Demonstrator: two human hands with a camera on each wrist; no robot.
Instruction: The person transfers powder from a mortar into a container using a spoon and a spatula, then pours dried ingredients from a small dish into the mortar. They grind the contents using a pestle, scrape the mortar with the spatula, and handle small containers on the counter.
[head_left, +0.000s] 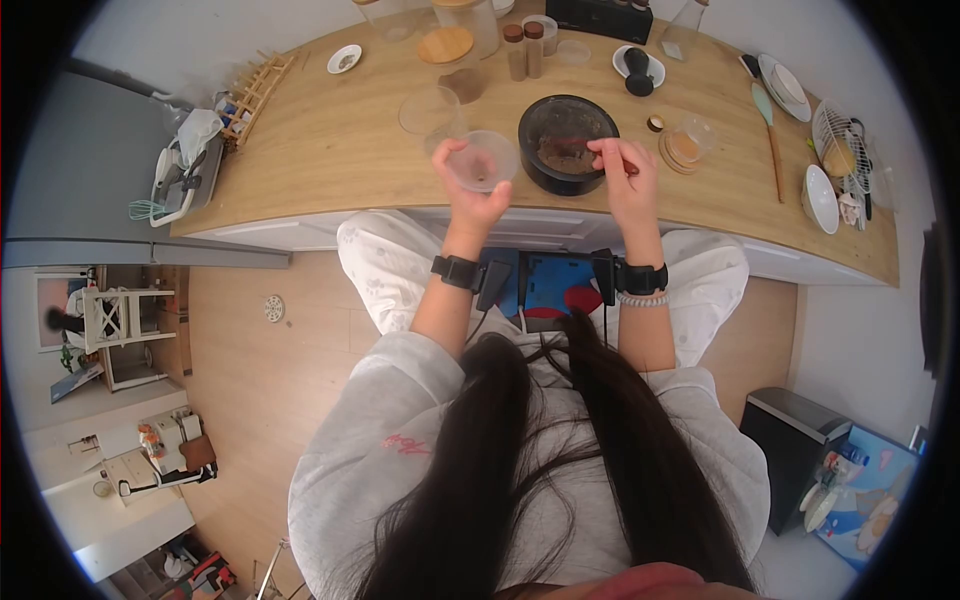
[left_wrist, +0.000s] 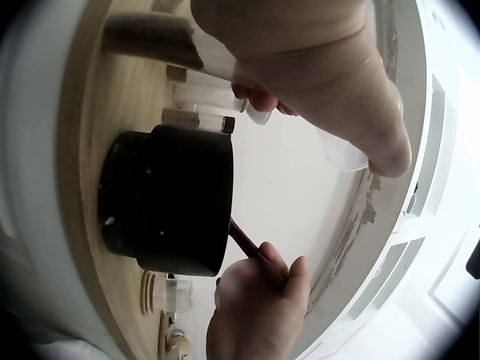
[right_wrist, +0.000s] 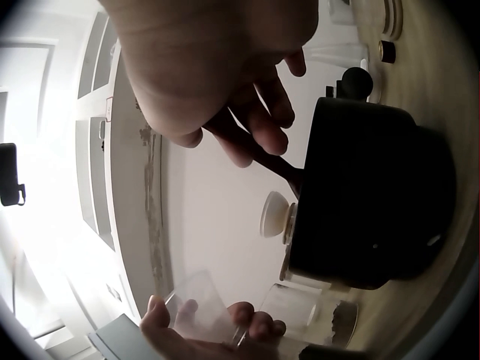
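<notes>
The pot [head_left: 562, 184] is black, the utensil [left_wrist: 246, 241] reddish-brown, the countertop [head_left: 340, 130] wood-grained tan.

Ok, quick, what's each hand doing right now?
Left hand: holding a clear plastic cup.
Right hand: holding a brown utensil reaching into the black pot.

On the wooden counter [head_left: 320, 140], a pale green spatula [head_left: 773, 140] lies near a white bowl [head_left: 820, 200] at the right end. Two brown-capped bottles [head_left: 516, 62] stand side by side — a small white dish [head_left: 336, 67] sits well to their left. A dark bin [head_left: 785, 450] is at lower right.
</notes>
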